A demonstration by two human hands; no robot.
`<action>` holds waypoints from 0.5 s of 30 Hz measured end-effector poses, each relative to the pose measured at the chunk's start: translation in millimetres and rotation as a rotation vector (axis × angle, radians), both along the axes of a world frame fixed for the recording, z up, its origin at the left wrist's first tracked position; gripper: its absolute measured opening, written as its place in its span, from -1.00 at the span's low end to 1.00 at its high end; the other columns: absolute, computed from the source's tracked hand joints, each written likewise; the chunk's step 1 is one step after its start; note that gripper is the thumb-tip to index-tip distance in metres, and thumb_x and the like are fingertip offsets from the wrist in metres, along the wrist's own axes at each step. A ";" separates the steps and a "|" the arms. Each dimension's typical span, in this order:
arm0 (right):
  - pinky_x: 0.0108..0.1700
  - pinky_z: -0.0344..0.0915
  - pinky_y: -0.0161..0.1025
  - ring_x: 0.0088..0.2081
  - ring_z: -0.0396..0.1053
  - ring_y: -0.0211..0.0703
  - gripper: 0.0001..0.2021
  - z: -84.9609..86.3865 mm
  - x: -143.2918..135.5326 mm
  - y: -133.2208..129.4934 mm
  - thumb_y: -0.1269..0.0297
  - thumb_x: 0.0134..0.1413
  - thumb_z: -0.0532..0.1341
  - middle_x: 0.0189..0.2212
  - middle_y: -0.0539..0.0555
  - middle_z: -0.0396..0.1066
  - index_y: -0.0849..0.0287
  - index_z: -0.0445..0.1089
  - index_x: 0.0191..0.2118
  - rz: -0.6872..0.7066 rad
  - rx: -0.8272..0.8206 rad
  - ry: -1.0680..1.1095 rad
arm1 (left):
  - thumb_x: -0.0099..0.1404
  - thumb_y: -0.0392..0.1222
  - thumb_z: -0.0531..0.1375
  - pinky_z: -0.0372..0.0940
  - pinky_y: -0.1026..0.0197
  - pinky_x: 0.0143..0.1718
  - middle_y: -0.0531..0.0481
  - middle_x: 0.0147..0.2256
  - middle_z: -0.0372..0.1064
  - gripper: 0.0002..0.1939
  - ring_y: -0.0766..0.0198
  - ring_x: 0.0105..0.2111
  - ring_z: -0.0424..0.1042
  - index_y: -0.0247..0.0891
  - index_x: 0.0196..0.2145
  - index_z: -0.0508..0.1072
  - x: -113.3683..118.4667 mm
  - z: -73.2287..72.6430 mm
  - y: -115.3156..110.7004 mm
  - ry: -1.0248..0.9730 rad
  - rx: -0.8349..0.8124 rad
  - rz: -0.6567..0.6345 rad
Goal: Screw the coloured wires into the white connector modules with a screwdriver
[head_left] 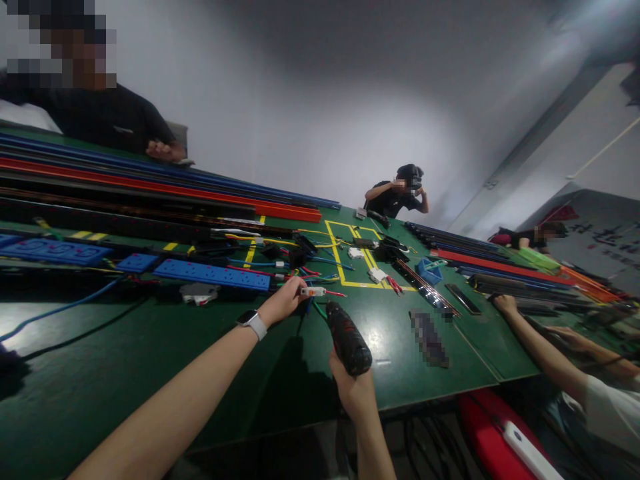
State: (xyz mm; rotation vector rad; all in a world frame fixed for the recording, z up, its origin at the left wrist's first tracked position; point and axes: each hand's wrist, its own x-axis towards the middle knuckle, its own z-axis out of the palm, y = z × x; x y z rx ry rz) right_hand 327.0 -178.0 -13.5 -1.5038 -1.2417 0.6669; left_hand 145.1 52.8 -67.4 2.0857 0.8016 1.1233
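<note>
My left hand point(286, 301), with a watch point(251, 324) on its wrist, pinches a small white and orange wired module point(313, 291). A red wire point(336, 294) sticks out from its right side. My right hand point(353, 383) is wrapped around the grip of a black power screwdriver point(349, 339), whose front end points toward the module, just below and right of it. I cannot make out whether the tip touches anything. A blue socket strip point(213, 274) lies left of my left hand. Coloured wires point(307, 263) and small black parts spread behind the hand.
Long red rails point(200, 193) and blue rails stretch along the table's far left. A blue bin point(431, 269), a dark rail point(423, 287) and white modules point(377, 275) lie to the right. Co-workers sit around the green table point(400, 367); one arm point(543, 350) reaches in at right.
</note>
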 end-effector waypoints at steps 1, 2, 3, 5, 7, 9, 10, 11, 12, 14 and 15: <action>-0.05 0.43 -0.07 -0.14 0.51 0.06 -0.74 0.4 0.0 0.0 0.19 0.15 0.28 -0.24 0.18 0.57 0.25 0.53 -0.12 0.000 0.000 0.005 | 0.36 -0.07 0.20 0.33 -0.02 0.03 -0.14 -0.10 0.38 -0.80 0.09 -0.10 0.41 -0.19 -0.12 0.37 0.0 0.5 -0.4 0.000 -0.002 0.000; -0.05 0.43 -0.08 -0.14 0.51 0.06 -0.73 0.8 0.0 0.0 0.19 0.15 0.28 -0.23 0.18 0.57 0.24 0.53 -0.11 -0.003 0.002 0.010 | 0.36 -0.07 0.20 0.33 -0.02 0.03 -0.14 -0.10 0.38 -0.80 0.09 -0.10 0.40 -0.19 -0.12 0.37 0.0 1.0 -0.7 0.000 -0.002 -0.001; -0.05 0.43 -0.08 -0.13 0.51 0.06 -0.73 1.2 0.1 0.0 0.19 0.14 0.29 -0.22 0.18 0.57 0.24 0.53 -0.11 -0.005 0.005 0.012 | 0.36 -0.07 0.20 0.33 -0.02 0.03 -0.14 -0.10 0.38 -0.80 0.09 -0.10 0.40 -0.19 -0.12 0.37 0.0 1.6 -1.2 0.001 -0.001 -0.001; -0.04 0.43 -0.08 -0.13 0.51 0.06 -0.71 2.5 0.0 0.1 0.18 0.14 0.29 -0.22 0.18 0.57 0.25 0.53 -0.10 -0.005 0.008 0.003 | 0.36 -0.07 0.19 0.33 -0.01 0.03 -0.14 -0.11 0.38 -0.80 0.09 -0.10 0.40 -0.20 -0.12 0.37 0.3 2.8 -2.1 0.002 -0.002 0.003; -0.03 0.42 -0.08 -0.13 0.51 0.05 -0.71 4.2 -0.3 0.0 0.18 0.14 0.29 -0.23 0.17 0.57 0.25 0.52 -0.09 0.003 0.009 -0.010 | 0.36 -0.08 0.19 0.33 -0.02 0.03 -0.14 -0.10 0.38 -0.80 0.09 -0.10 0.40 -0.20 -0.12 0.37 0.5 4.1 -2.9 0.005 -0.005 0.008; -0.02 0.42 -0.08 -0.12 0.51 0.05 -0.71 6.4 -1.1 -0.4 0.18 0.15 0.28 -0.22 0.17 0.57 0.26 0.52 -0.10 0.005 0.014 -0.015 | 0.37 -0.08 0.19 0.33 -0.02 0.03 -0.15 -0.10 0.38 -0.80 0.09 -0.10 0.40 -0.20 -0.12 0.37 0.5 5.3 -3.6 0.009 -0.006 0.008; -0.02 0.42 -0.08 -0.11 0.50 0.05 -0.72 7.5 -1.6 -0.7 0.18 0.15 0.28 -0.22 0.18 0.57 0.25 0.52 -0.10 0.004 0.016 -0.014 | 0.37 -0.08 0.18 0.33 -0.03 0.03 -0.15 -0.10 0.38 -0.80 0.09 -0.10 0.39 -0.20 -0.12 0.37 0.4 5.8 -3.9 0.012 -0.005 0.004; -0.02 0.42 -0.08 -0.11 0.51 0.05 -0.73 8.5 -2.1 -1.0 0.18 0.15 0.28 -0.22 0.18 0.57 0.25 0.52 -0.11 0.000 0.019 -0.013 | 0.37 -0.07 0.18 0.33 -0.03 0.03 -0.15 -0.09 0.37 -0.80 0.08 -0.09 0.39 -0.20 -0.11 0.36 0.3 6.2 -4.0 0.015 -0.002 0.000; -0.04 0.42 -0.09 -0.12 0.51 0.06 -0.73 9.3 -2.5 -1.3 0.17 0.15 0.29 -0.23 0.18 0.58 0.24 0.52 -0.13 -0.003 0.019 -0.010 | 0.37 -0.07 0.18 0.33 -0.03 0.04 -0.15 -0.09 0.37 -0.80 0.08 -0.09 0.39 -0.20 -0.11 0.36 0.1 6.6 -4.1 0.018 0.002 -0.003; -0.06 0.43 -0.09 -0.15 0.51 0.05 -0.74 10.4 -2.8 -1.5 0.16 0.14 0.29 -0.27 0.15 0.57 0.23 0.53 -0.15 -0.004 0.015 -0.006 | 0.38 -0.07 0.17 0.32 -0.04 0.05 -0.15 -0.09 0.37 -0.80 0.07 -0.08 0.39 -0.20 -0.11 0.36 -0.1 6.7 -3.7 0.025 0.008 -0.002; -0.07 0.44 -0.09 -0.17 0.51 0.04 -0.74 10.7 -2.7 -1.4 0.16 0.14 0.29 -0.29 0.14 0.57 0.23 0.53 -0.15 -0.003 0.014 -0.007 | 0.38 -0.07 0.17 0.32 -0.04 0.05 -0.15 -0.09 0.37 -0.80 0.07 -0.07 0.39 -0.19 -0.11 0.36 -0.2 6.4 -3.4 0.027 0.008 0.001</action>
